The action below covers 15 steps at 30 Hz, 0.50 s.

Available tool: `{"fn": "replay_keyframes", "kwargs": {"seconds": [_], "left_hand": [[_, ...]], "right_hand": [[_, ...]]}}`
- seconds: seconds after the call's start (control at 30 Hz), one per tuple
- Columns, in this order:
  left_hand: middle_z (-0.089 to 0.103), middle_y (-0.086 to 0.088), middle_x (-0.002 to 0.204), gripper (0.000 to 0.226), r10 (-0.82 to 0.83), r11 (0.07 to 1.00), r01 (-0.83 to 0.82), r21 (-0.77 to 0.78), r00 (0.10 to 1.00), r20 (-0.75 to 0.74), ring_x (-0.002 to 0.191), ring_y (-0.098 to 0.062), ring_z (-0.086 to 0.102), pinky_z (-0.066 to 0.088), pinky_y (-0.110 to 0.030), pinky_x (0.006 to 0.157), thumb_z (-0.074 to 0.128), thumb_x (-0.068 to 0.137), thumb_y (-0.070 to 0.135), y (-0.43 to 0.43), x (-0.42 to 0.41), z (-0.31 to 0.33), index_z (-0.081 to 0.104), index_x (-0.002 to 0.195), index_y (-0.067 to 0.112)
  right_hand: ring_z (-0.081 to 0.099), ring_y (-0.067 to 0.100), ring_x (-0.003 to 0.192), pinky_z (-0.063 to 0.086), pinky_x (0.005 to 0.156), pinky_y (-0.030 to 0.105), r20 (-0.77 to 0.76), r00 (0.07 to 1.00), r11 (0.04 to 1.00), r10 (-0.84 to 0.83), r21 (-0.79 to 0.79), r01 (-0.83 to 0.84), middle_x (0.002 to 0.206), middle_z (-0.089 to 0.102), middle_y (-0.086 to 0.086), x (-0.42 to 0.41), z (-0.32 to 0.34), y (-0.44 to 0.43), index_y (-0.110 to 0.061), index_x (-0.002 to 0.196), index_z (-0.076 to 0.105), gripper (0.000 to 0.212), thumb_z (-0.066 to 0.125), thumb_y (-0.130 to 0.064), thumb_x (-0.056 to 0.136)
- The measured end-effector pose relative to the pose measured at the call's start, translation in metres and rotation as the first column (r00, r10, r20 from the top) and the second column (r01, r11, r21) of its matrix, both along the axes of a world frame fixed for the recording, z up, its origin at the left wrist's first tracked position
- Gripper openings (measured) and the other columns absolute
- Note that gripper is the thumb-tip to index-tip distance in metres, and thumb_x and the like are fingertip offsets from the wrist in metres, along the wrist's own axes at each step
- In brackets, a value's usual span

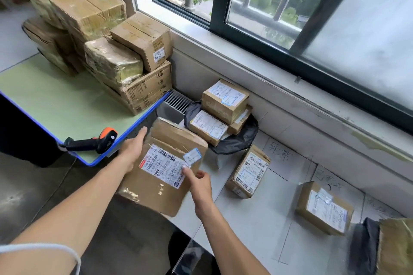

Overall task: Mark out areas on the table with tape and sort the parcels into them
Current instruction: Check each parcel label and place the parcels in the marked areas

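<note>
Because the flat brown cardboard parcel point(161, 187) hangs largely over the gap between the green blue-edged table point(55, 105) and the white line-marked table point(257, 219), with only its right part above the white top, it could tip and drop if the single holding hand slackens. The left hand point(131, 149) grips the parcel's far left edge, thumb lying on top, arm stretched forward. The right hand point(201, 187) holds nothing, its straight index finger touching the parcel's white shipping label point(164, 166), its other fingers curled.
</note>
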<state>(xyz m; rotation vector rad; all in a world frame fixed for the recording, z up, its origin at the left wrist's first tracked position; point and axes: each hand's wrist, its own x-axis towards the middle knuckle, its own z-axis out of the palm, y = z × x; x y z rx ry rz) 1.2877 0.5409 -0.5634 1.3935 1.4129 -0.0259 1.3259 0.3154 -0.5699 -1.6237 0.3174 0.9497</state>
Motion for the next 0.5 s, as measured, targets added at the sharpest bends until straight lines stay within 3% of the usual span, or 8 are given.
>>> {"fn": "replay_keyframes", "kwargs": {"seconds": [0.07,0.23,0.33,0.43,0.5], "left_hand": [[0.071,-0.011,0.100,0.081,-0.016,0.997,0.022,-0.075,0.996,0.084,0.098,-0.034,0.065,0.046,-0.046,0.098,0.044,0.074,0.083,-0.005,0.010,0.014,0.070,0.105,0.013],[0.075,-0.013,0.093,0.074,-0.087,0.983,0.125,-0.138,0.964,0.253,0.089,-0.034,0.071,0.053,-0.047,0.093,0.046,0.077,0.081,-0.044,0.050,0.050,0.076,0.097,0.016],[0.075,-0.013,0.093,0.068,-0.174,0.950,0.248,-0.189,0.924,0.341,0.088,-0.033,0.072,0.055,-0.046,0.088,0.046,0.081,0.077,-0.079,0.073,0.061,0.079,0.087,0.019],[0.074,-0.012,0.102,0.062,-0.271,0.891,0.391,-0.232,0.866,0.420,0.093,-0.030,0.072,0.056,-0.042,0.084,0.047,0.084,0.073,-0.116,0.095,0.067,0.077,0.099,0.021],[0.073,-0.014,0.107,0.057,-0.324,0.858,0.458,-0.233,0.834,0.446,0.096,-0.031,0.071,0.058,-0.041,0.081,0.054,0.086,0.064,-0.140,0.109,0.069,0.073,0.109,0.016]], "right_hand": [[0.058,0.003,0.101,0.045,0.073,0.017,0.077,0.996,0.996,-0.054,0.076,0.048,0.115,0.056,-0.007,0.007,0.012,-0.003,-0.022,0.118,0.044,0.059,0.078,-0.048,0.078],[0.063,0.014,0.107,0.052,0.097,0.037,0.142,0.965,0.963,-0.220,0.192,0.191,0.119,0.059,-0.001,0.040,0.036,-0.036,-0.031,0.109,0.046,0.064,0.078,-0.060,0.062],[0.066,0.017,0.105,0.053,0.095,0.043,0.139,0.934,0.933,-0.328,0.203,0.297,0.118,0.062,0.002,0.055,0.041,-0.068,-0.026,0.113,0.046,0.069,0.078,-0.060,0.062],[0.068,0.019,0.103,0.054,0.094,0.045,0.146,0.879,0.883,-0.454,0.207,0.422,0.117,0.065,0.007,0.065,0.041,-0.102,-0.023,0.111,0.048,0.061,0.080,-0.053,0.070],[0.069,0.017,0.100,0.056,0.088,0.039,0.140,0.842,0.847,-0.521,0.201,0.491,0.115,0.066,0.007,0.071,0.041,-0.127,-0.021,0.111,0.048,0.057,0.080,-0.050,0.075]]}}
